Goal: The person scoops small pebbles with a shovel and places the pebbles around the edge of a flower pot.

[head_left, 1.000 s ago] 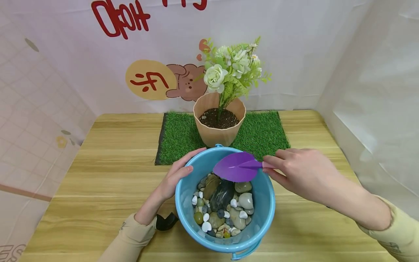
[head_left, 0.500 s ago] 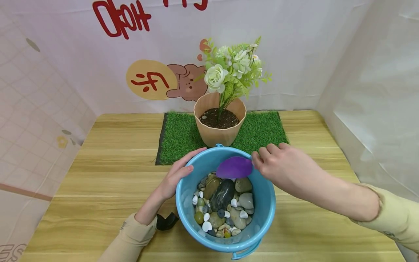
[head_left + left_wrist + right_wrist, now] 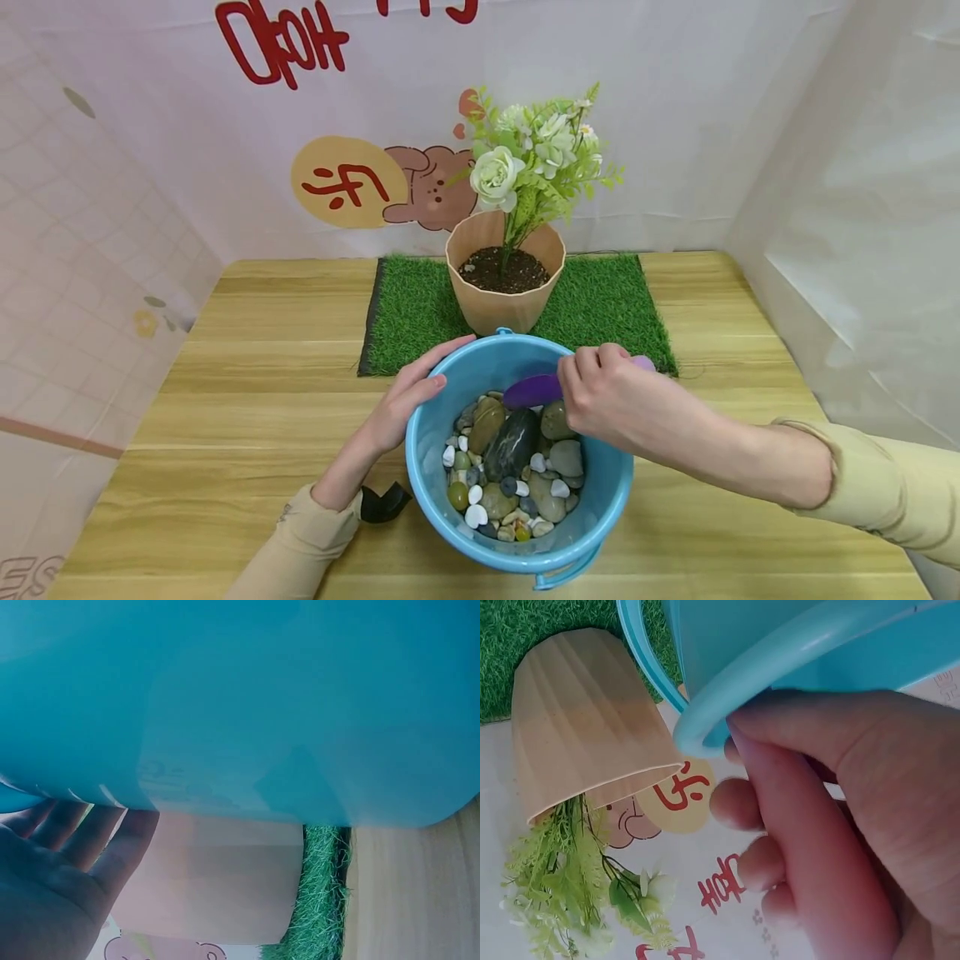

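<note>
A blue bucket (image 3: 435, 500) stands on the table with stones (image 3: 512, 446) of several sizes and colours inside. My left hand (image 3: 401, 408) holds its left rim, thumb over the edge; in the left wrist view the fingers (image 3: 120, 847) lie along the outer wall. My right hand (image 3: 615, 396) grips a trowel by its pink handle (image 3: 802, 832), fingers wrapped round it. The purple trowel blade (image 3: 534, 390) dips inside the bucket near the far wall, its tip close to the stones. Part of the blade is hidden behind the right hand.
Behind the bucket, a beige flowerpot (image 3: 504, 308) with soil and white flowers (image 3: 543, 158) stands on a green turf mat (image 3: 412, 308). A black object (image 3: 384, 504) lies by the left wrist. The bucket's handle (image 3: 570, 577) hangs at the front.
My right hand has moved left and turned over the bucket's rim, tipping the trowel blade from flat above the bucket down inside it. The left hand has stayed on the rim.
</note>
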Available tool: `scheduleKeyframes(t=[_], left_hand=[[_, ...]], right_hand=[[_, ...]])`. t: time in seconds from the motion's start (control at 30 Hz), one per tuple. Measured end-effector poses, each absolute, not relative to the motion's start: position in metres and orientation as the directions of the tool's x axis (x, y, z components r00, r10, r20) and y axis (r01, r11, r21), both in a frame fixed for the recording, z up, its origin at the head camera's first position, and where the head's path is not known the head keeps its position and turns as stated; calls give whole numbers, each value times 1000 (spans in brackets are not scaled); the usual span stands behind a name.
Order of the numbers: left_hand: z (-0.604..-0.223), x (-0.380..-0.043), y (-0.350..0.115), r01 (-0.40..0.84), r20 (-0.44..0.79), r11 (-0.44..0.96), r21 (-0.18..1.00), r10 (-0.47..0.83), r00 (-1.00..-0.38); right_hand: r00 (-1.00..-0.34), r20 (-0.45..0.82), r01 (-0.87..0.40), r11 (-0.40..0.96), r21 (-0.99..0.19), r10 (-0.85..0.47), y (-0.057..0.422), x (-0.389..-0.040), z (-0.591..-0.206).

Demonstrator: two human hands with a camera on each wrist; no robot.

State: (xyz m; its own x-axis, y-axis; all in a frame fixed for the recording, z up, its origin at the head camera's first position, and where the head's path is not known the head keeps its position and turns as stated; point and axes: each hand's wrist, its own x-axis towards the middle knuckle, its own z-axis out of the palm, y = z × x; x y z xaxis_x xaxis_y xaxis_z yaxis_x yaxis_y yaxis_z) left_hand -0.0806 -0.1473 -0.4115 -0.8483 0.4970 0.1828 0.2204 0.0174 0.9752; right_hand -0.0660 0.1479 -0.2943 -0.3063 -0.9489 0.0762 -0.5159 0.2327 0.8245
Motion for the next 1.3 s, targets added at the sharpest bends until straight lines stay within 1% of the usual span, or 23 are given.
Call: scheduleKeyframes(t=[0.17,0.4,0.53,0.7,0.8,0.87,0.97,1.03,1.1,1.2,1.3], left_hand=[[-410,-82,-148,239,196,26,971,491,-849],[-408,-84,-147,240,192,35,970,497,-846],[-408,-85,-147,249,199,35,968,498,-844],[-407,-86,-146,250,197,43,967,497,-845],[-407,-85,-145,242,187,48,969,495,-849],[-407,-85,-146,238,184,47,970,494,-850],[-407,-83,-147,226,179,36,973,494,-851],[-406,-83,-147,220,177,30,975,495,-851],[-405,-83,-147,212,172,25,977,495,-852],[-403,-83,-146,201,163,23,979,502,-850],[-402,-81,-146,187,151,21,982,510,-847]], right_hand=[[-324,33,-573,224,788,-945,146,-69,-291],[-358,21,-714,288,638,-934,144,-79,-285],[-370,-10,-742,290,604,-929,143,-82,-282],[-369,-21,-751,284,596,-929,145,-81,-277],[-378,-31,-770,295,565,-925,146,-81,-274],[-386,-39,-799,313,513,-922,146,-82,-272],[-386,-64,-864,337,375,-920,144,-81,-268],[-369,-66,-880,326,345,-927,142,-77,-267],[-364,-59,-876,321,361,-929,140,-72,-267],[-378,-26,-822,322,470,-926,139,-66,-268],[-401,5,-776,343,530,-916,140,-63,-272]])
